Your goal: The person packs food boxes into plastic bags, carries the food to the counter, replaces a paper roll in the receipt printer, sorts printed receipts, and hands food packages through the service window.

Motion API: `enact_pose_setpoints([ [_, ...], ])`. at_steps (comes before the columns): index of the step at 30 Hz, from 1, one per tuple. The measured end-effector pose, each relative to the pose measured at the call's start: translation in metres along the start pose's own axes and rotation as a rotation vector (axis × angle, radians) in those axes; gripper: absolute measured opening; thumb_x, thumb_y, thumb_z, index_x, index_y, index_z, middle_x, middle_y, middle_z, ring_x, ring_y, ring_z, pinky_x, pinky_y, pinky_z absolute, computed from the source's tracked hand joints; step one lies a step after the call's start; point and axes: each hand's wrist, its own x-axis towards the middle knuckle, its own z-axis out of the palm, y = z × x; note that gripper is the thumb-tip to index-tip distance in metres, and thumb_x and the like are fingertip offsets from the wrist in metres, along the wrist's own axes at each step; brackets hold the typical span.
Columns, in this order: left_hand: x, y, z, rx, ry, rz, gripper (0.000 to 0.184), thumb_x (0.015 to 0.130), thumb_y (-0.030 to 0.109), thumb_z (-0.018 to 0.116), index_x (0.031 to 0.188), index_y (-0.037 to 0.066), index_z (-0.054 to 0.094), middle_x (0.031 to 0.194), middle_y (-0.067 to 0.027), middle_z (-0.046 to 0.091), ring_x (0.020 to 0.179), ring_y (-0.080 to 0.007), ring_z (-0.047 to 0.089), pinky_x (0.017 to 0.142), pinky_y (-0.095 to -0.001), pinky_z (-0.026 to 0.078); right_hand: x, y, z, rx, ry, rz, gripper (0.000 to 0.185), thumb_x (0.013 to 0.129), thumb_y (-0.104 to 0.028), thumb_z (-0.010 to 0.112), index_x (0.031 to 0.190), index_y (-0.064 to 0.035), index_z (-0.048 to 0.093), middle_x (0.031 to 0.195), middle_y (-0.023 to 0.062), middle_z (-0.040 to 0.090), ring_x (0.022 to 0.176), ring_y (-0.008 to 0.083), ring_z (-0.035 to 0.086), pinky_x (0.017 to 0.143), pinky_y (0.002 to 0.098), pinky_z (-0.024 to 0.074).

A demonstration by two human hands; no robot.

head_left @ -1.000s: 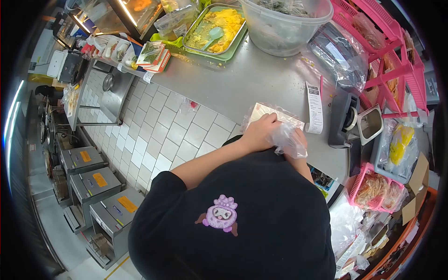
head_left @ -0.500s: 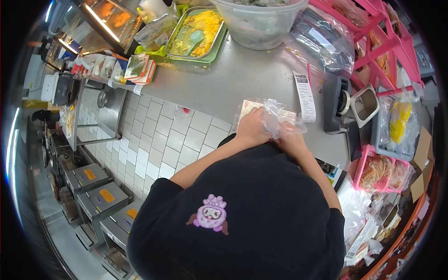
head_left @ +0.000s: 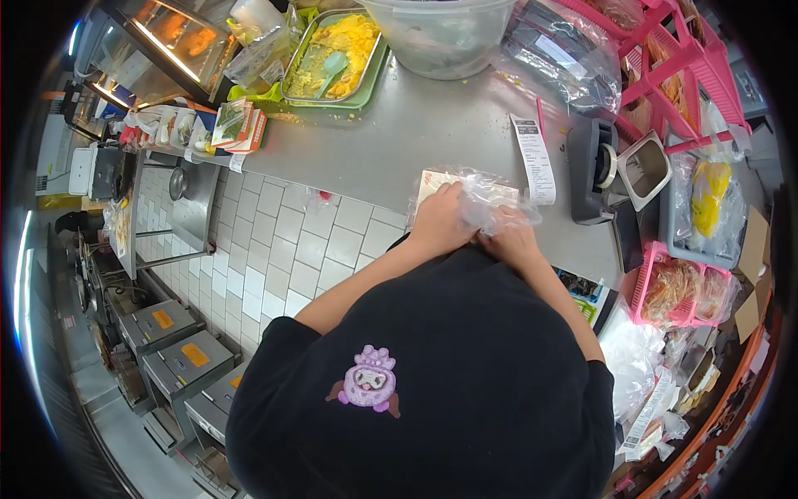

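Note:
At the front edge of the steel counter, a cream-coloured box (head_left: 431, 180) with red print sits inside a clear plastic bag (head_left: 486, 198). My left hand (head_left: 439, 218) lies over the left part of the box, fingers curled into the bag's gathered film. My right hand (head_left: 509, 236) pinches the film at the right, close to my left hand. The bag's bunched top shows between and above both hands. Some fingertips are hidden by the film and the hands themselves.
Beyond lie a receipt (head_left: 534, 158), a tape dispenser (head_left: 592, 170) and a small metal container (head_left: 644, 172). A large clear tub (head_left: 440, 41) and a tray of yellow food (head_left: 300, 62) with a spoon (head_left: 332, 71) stand farther back. Pink baskets (head_left: 657, 283) are at right.
The camera view has shifted slightly. My hands stay at the bagged box; the bunched film between them looks lower and more spread, with my right hand slightly closer to my body.

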Motion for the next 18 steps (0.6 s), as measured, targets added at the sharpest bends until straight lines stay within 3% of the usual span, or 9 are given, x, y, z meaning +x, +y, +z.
enact_pose_setpoints([
  [1, 0.001, 0.002, -0.001, 0.14, -0.051, 0.061, 0.032, 0.063, 0.024, 0.068, 0.087, 0.006, 0.058, 0.09, -0.0088, 0.052, 0.092, -0.0269, 0.052, 0.07, -0.0387, 0.046, -0.002, -0.001, 0.002, 0.001, -0.003, 0.004, 0.029, 0.069, -0.021, 0.069, 0.093, -0.0068, 0.06, 0.084, 0.0099, 0.06, 0.08, 0.0278, 0.059, 0.068, 0.0401, 0.048],
  [7, 0.001, -0.004, 0.011, 0.072, 0.086, 0.107, 0.031, 0.058, 0.021, 0.069, 0.083, 0.005, 0.059, 0.087, -0.0098, 0.052, 0.089, -0.0263, 0.052, 0.068, -0.0385, 0.046, -0.004, 0.001, 0.011, 0.035, 0.004, 0.042, 0.036, 0.07, -0.018, 0.067, 0.103, -0.0064, 0.061, 0.093, 0.0114, 0.061, 0.085, 0.0284, 0.061, 0.073, 0.041, 0.0491],
  [10, 0.001, -0.001, 0.009, 0.032, 0.009, 0.039, 0.033, 0.06, 0.022, 0.07, 0.085, 0.004, 0.059, 0.093, -0.0115, 0.054, 0.093, -0.0279, 0.053, 0.072, -0.0396, 0.047, -0.011, 0.002, 0.011, 0.062, -0.014, 0.077, 0.036, 0.069, -0.017, 0.067, 0.103, -0.0064, 0.06, 0.091, 0.0117, 0.061, 0.083, 0.0282, 0.061, 0.072, 0.0408, 0.0494],
  [12, -0.005, -0.014, 0.005, -0.084, -0.044, -0.001, 0.041, 0.064, 0.022, 0.069, 0.098, 0.002, 0.059, 0.105, -0.0136, 0.057, 0.101, -0.0295, 0.053, 0.076, -0.039, 0.048, -0.008, 0.0, -0.001, 0.016, 0.032, 0.07, 0.03, 0.072, -0.015, 0.066, 0.099, -0.0055, 0.06, 0.087, 0.0124, 0.061, 0.081, 0.0294, 0.061, 0.071, 0.0408, 0.0491],
  [14, -0.012, -0.024, -0.001, -0.071, -0.115, 0.002, 0.047, 0.069, 0.02, 0.071, 0.11, 0.004, 0.06, 0.11, -0.0194, 0.058, 0.097, -0.0344, 0.058, 0.081, -0.0391, 0.048, -0.012, 0.001, -0.017, 0.098, 0.063, 0.113, 0.027, 0.074, -0.015, 0.065, 0.099, -0.005, 0.059, 0.084, 0.0124, 0.061, 0.079, 0.0303, 0.06, 0.07, 0.041, 0.0485],
  [15, -0.008, -0.028, -0.006, -0.087, 0.01, 0.18, 0.043, 0.073, 0.019, 0.068, 0.112, 0.003, 0.059, 0.111, -0.02, 0.058, 0.095, -0.0347, 0.058, 0.081, -0.0396, 0.048, -0.017, 0.003, -0.025, 0.212, 0.081, 0.128, 0.025, 0.076, -0.014, 0.064, 0.098, -0.0045, 0.058, 0.082, 0.0125, 0.061, 0.077, 0.0313, 0.059, 0.069, 0.0413, 0.048],
  [16, -0.004, -0.033, -0.011, -0.109, 0.139, 0.352, 0.039, 0.078, 0.018, 0.066, 0.113, 0.003, 0.059, 0.111, -0.0206, 0.058, 0.093, -0.0351, 0.058, 0.08, -0.0401, 0.048, -0.024, 0.007, -0.029, 0.3, 0.258, 0.209, 0.023, 0.08, -0.014, 0.062, 0.099, -0.0037, 0.056, 0.086, 0.0135, 0.059, 0.08, 0.0325, 0.057, 0.07, 0.0406, 0.0466],
  [17, -0.009, -0.05, -0.006, 0.128, 0.152, 0.396, 0.033, 0.081, 0.018, 0.064, 0.111, 0.003, 0.06, 0.108, -0.02, 0.059, 0.093, -0.035, 0.058, 0.081, -0.0406, 0.047, -0.024, 0.013, -0.037, 0.272, 0.266, 0.224, 0.023, 0.08, -0.014, 0.062, 0.099, -0.0037, 0.056, 0.086, 0.0135, 0.059, 0.08, 0.0325, 0.057, 0.07, 0.0406, 0.0466],
  [18, -0.013, -0.067, 0.002, 0.364, 0.17, 0.429, 0.028, 0.084, 0.017, 0.062, 0.108, 0.003, 0.061, 0.106, -0.0194, 0.059, 0.092, -0.0349, 0.057, 0.081, -0.0412, 0.046, -0.019, 0.019, -0.043, 0.178, 0.395, 0.413, 0.025, 0.08, -0.015, 0.062, 0.102, -0.004, 0.055, 0.091, 0.0144, 0.059, 0.083, 0.0331, 0.056, 0.073, 0.0406, 0.0459],
])
